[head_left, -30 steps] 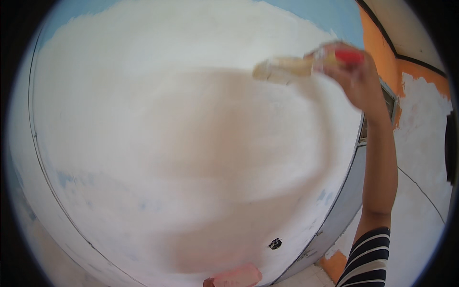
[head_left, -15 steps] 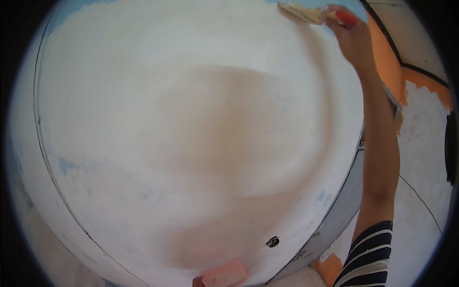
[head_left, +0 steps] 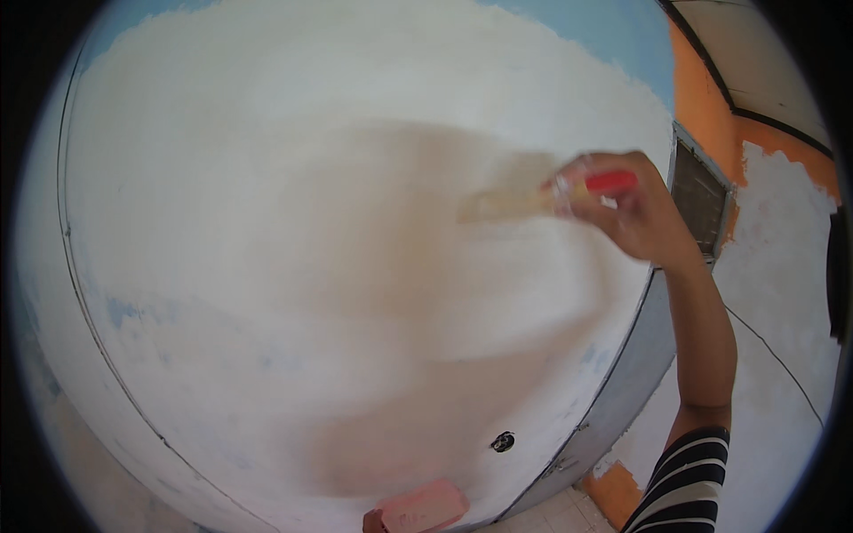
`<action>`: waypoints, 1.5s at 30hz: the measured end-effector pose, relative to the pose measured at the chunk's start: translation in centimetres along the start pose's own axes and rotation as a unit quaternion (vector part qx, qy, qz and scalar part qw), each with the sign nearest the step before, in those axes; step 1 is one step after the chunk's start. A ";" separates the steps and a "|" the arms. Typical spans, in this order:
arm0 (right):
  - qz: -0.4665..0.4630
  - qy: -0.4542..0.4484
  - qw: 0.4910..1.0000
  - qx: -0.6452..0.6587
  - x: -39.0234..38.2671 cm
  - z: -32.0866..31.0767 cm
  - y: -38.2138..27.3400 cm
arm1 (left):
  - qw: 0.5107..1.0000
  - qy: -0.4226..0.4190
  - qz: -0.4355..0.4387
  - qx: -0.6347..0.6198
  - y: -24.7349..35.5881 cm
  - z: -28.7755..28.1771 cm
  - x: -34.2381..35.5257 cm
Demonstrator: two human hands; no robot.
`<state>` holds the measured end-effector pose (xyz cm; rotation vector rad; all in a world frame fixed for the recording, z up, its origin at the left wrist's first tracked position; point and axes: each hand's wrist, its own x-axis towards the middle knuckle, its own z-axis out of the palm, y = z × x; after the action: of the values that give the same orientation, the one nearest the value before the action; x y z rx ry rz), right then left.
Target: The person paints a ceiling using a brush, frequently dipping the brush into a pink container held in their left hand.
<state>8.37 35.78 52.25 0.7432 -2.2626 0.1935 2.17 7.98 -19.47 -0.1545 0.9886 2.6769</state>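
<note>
My right hand (head_left: 622, 204) grips a paintbrush (head_left: 506, 206) with a red handle and pale bristles, blurred by motion and held over the white-painted wall (head_left: 267, 204), right of centre. Whitish smears are on the fingers. At the bottom centre my left hand (head_left: 373, 521), only partly in view, holds a pink rectangular container (head_left: 425, 505). Ragged blue paint (head_left: 604, 31) borders the white along the top, and faint blue patches show low on the wall.
A round black hole (head_left: 502, 441) sits low in the wall. At the right are a grey-framed window (head_left: 700, 195), a grey door or frame strip (head_left: 613, 373), a white-and-orange adjoining wall (head_left: 782, 240), the ceiling (head_left: 746, 44) and some tiled floor (head_left: 551, 515). Thin cracks or wires run down both walls.
My right hand with the brush went up to the blue edge and has since come down to mid-wall, lower than a second ago. The pink container shifted slightly left.
</note>
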 end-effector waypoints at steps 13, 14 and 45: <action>-0.095 0.331 0.908 -0.239 9.9 -7.4 6.1 | 0.940 -0.052 0.218 0.256 -0.2 -0.6 -0.5; -0.150 0.314 0.900 -0.264 8.5 -5.9 7.3 | 0.939 -0.052 0.217 0.264 0.1 -0.3 -0.6; 0.116 0.070 0.973 -0.188 -9.5 12.4 2.9 | 0.708 -0.113 0.426 0.552 5.9 4.4 -4.0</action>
<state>4.56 38.20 36.99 0.2587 -2.1589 -0.0721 4.25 5.70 -11.69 1.0746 2.8121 1.9703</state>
